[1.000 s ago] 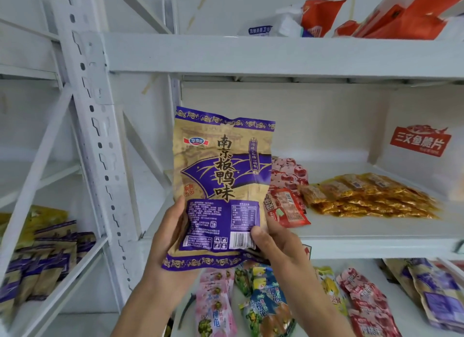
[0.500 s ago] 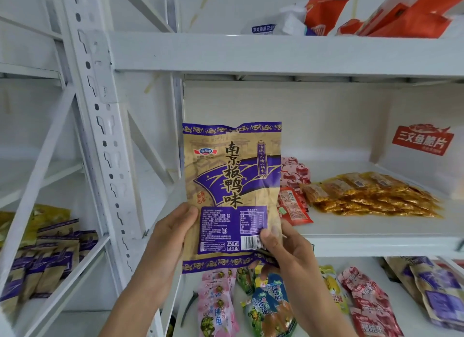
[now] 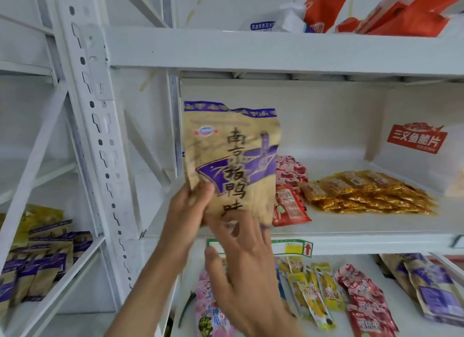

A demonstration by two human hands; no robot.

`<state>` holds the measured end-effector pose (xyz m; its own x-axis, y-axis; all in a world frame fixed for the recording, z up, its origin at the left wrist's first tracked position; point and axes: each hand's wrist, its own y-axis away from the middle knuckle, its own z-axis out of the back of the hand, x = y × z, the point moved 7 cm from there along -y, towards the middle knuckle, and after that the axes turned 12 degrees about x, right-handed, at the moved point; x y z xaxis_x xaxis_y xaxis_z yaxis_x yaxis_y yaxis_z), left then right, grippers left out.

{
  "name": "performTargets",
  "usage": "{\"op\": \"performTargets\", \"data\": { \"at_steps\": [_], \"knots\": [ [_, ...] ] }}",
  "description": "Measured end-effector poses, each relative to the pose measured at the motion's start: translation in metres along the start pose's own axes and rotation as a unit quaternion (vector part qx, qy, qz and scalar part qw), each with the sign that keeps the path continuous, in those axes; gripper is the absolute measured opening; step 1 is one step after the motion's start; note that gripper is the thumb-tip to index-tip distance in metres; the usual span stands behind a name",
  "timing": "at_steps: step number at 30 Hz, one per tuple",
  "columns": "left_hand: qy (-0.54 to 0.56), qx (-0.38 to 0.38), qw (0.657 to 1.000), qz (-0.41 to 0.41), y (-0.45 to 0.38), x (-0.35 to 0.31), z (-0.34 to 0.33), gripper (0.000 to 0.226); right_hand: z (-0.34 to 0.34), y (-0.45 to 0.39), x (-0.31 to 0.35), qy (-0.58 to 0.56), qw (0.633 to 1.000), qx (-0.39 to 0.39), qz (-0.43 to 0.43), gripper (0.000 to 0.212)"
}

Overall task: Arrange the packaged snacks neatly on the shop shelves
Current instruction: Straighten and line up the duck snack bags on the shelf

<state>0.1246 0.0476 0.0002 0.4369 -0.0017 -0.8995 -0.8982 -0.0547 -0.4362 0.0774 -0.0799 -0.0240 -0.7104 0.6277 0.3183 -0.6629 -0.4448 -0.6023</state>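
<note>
Not much to go on body-wise, just two bare forearms coming up from the bottom edge of the view, no sleeves on either one as far as the picture reaches. The left hand (image 3: 187, 212) and the right hand (image 3: 242, 257) are both bare too: no gloves, no rings, no watch or wristband showing on either wrist. Fingers look slim, nails short and plain where one can be made out at all, though the whole thing is a bit motion-blurred so fine detail is hard to tell. Nothing else of the person is in view
</note>
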Motion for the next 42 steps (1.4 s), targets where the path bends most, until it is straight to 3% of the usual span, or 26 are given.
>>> {"op": "performTargets", "data": {
  "at_steps": [3,8,12,13,16,19,22,25,30,34,36,37,39,42],
  "knots": [
    [-0.01,0.037,0.998,0.055,-0.018,0.026,0.02,0.026,-0.006,-0.008,-0.01,0.08,0.997,0.011,0.002,0.033],
    [-0.143,0.014,0.99,0.008,-0.032,0.039,0.045,0.028,-0.024,-0.035,-0.03,0.12,0.991,0.059,0.023,0.03],
    [-0.313,-0.081,0.945,-0.044,-0.037,0.044,0.059,0.079,-0.032,-0.049,-0.037,0.148,0.982,0.109,0.034,0.035],
    [-0.355,-0.085,0.929,-0.066,-0.036,0.041,0.058,0.08,-0.034,-0.052,-0.041,0.149,0.981,0.121,0.036,0.035],
    [-0.46,-0.021,0.878,-0.134,-0.032,0.041,0.043,0.042,-0.025,-0.069,-0.05,0.021,0.983,0.177,0.037,0.03],
    [-0.47,0.048,0.873,-0.121,-0.033,0.054,0.042,0.039,0.006,-0.108,-0.085,-0.236,0.946,0.206,-0.087,0.029],
    [-0.497,0.07,0.858,-0.106,-0.038,0.061,0.041,0.045,0.037,-0.18,-0.149,-0.214,0.956,0.115,-0.162,0.031],
    [-0.53,0.075,0.838,-0.11,-0.039,0.066,0.041,0.047,0.028,-0.256,-0.235,-0.11,0.953,0.123,-0.253,0.03],
    [-0.594,0.086,0.785,-0.152,-0.052,0.074,0.039,0.05,-0.001,-0.31,-0.33,0.078,0.9,0.276,-0.327,0.052],
    [-0.624,0.08,0.755,-0.185,-0.054,0.072,0.037,0.061,-0.038,-0.316,-0.362,0.022,0.824,0.445,-0.35,0.05],
    [-0.646,0.091,0.734,-0.191,-0.054,0.077,0.036,0.07,-0.054,-0.319,-0.384,-0.016,0.789,0.483,-0.38,0.049],
    [-0.655,0.099,0.726,-0.185,-0.056,0.08,0.036,0.079,-0.062,-0.322,-0.392,-0.005,0.773,0.511,-0.375,0.039],
    [-0.652,0.099,0.73,-0.179,-0.06,0.085,0.038,0.08,-0.066,-0.333,-0.401,0.01,0.777,0.497,-0.387,0.029],
    [-0.648,0.09,0.734,-0.185,-0.061,0.088,0.04,0.061,-0.063,-0.349,-0.4,-0.045,0.828,0.385,-0.405,0.036]
  ]
}}
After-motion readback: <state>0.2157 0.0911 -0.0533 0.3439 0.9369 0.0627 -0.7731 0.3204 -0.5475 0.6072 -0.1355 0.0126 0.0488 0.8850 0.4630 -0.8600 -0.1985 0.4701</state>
